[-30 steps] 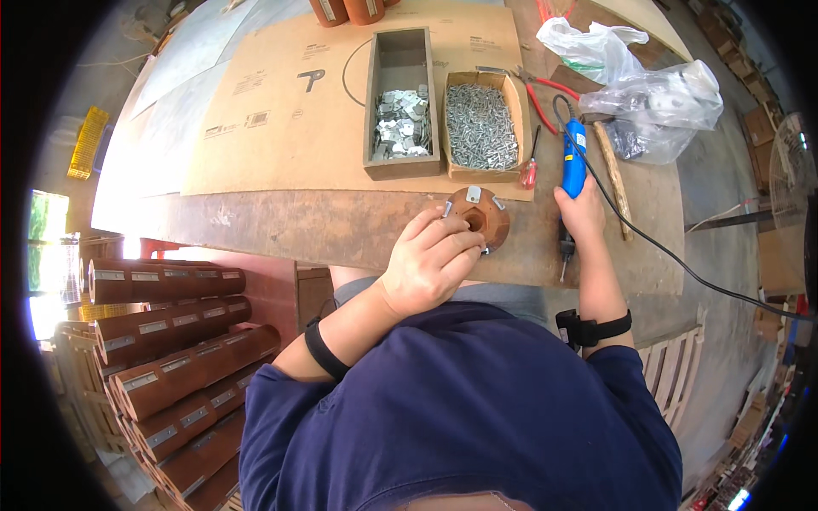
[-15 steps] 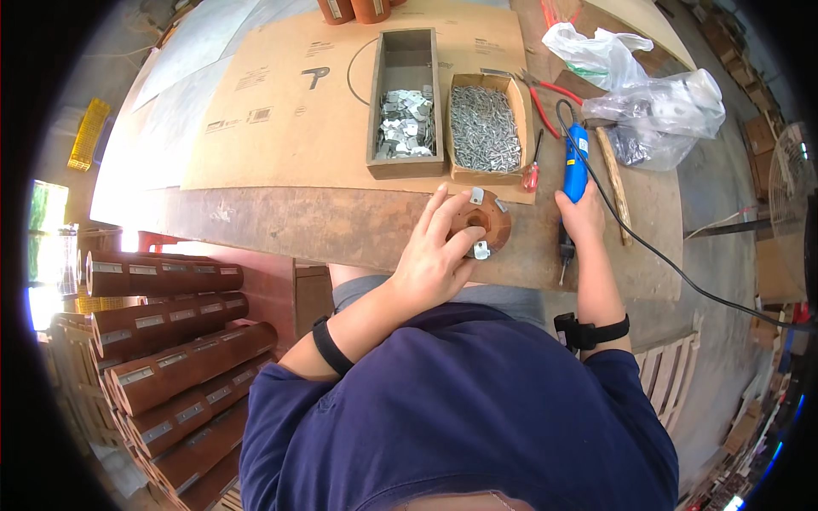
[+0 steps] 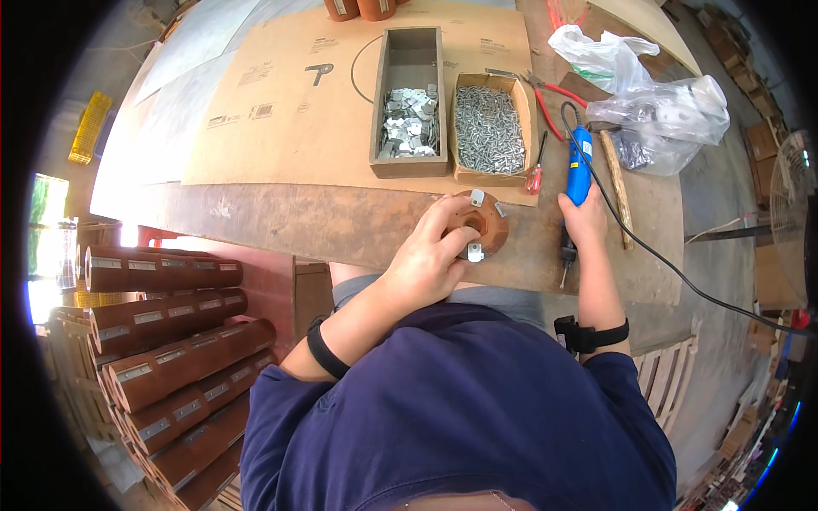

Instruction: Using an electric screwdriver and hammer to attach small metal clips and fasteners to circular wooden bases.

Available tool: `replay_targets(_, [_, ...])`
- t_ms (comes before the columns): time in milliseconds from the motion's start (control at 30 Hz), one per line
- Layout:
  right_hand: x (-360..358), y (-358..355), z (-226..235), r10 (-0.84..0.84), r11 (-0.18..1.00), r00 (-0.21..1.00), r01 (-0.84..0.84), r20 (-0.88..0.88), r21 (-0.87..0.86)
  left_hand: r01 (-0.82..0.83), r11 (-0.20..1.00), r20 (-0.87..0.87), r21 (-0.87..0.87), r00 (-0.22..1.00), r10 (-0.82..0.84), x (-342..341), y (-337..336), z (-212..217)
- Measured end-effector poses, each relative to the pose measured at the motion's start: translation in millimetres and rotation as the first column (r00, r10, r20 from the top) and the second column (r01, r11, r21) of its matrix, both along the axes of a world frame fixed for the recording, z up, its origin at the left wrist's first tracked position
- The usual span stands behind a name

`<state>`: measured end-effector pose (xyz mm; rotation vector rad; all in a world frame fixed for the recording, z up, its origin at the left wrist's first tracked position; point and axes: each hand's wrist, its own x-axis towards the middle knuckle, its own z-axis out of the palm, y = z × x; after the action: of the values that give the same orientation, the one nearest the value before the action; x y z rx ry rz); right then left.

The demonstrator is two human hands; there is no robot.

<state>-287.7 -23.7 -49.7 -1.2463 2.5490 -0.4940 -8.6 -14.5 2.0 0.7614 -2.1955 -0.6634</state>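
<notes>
Near the table's front edge stands a round brown piece [image 3: 492, 228] with a hole in its middle and small metal clips [image 3: 475, 252] at its rim. My left hand [image 3: 430, 251] grips its left side, thumb at the hole and fingers curled over the edge. To the right, my right hand [image 3: 584, 220] is wrapped round the lower body of a blue electric screwdriver [image 3: 578, 170]. Its bit points down toward the table's front edge, apart from the brown piece. A black cord runs from its top to the right.
Beyond my hands stand a long box of metal clips [image 3: 410, 128] and a carton of screws [image 3: 490, 128]. A small red screwdriver [image 3: 534, 179], red-handled pliers [image 3: 550, 111], a wooden stick [image 3: 617, 187] and plastic bags [image 3: 669, 115] lie at right. Brown cylinders [image 3: 175, 332] are stacked at lower left.
My left fingers have drawn in around the brown piece's edge, and the near clip has shifted slightly left. My right hand still holds the electric screwdriver in about the same place.
</notes>
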Motion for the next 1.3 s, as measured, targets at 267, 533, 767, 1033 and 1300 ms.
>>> replay_targets(267, [2.6, -0.2, 2.1, -0.003, 1.000, 1.000, 0.003, -0.012, 0.011, -0.012, 0.994, -0.093, 0.113, 0.995, 0.022, 8.0, 4.3, 4.1])
replay_targets(533, [3.2, -0.4, 5.0, -0.011, 0.999, 1.000, 0.011, 0.004, 0.032, -0.044, 0.998, -0.170, 0.036, 0.984, 0.049, 5.0, 7.3, -9.2])
replay_targets(767, [2.4, 0.2, 2.4, -0.006, 1.000, 1.000, 0.006, -0.002, 0.003, -0.043, 0.999, -0.184, 0.009, 0.982, 0.044, 4.2, 8.8, -7.7])
replay_targets(1033, [2.5, 0.1, 0.8, -0.002, 1.000, 1.000, 0.002, -0.006, -0.012, -0.066, 0.998, -0.170, -0.023, 0.984, 0.061, 3.2, 8.7, -7.5])
replay_targets(1300, [3.4, -0.3, 3.8, -0.013, 1.000, 1.000, 0.013, -0.003, 0.024, -0.059, 0.998, -0.142, -0.036, 0.988, 0.053, 3.9, 8.4, -6.8])
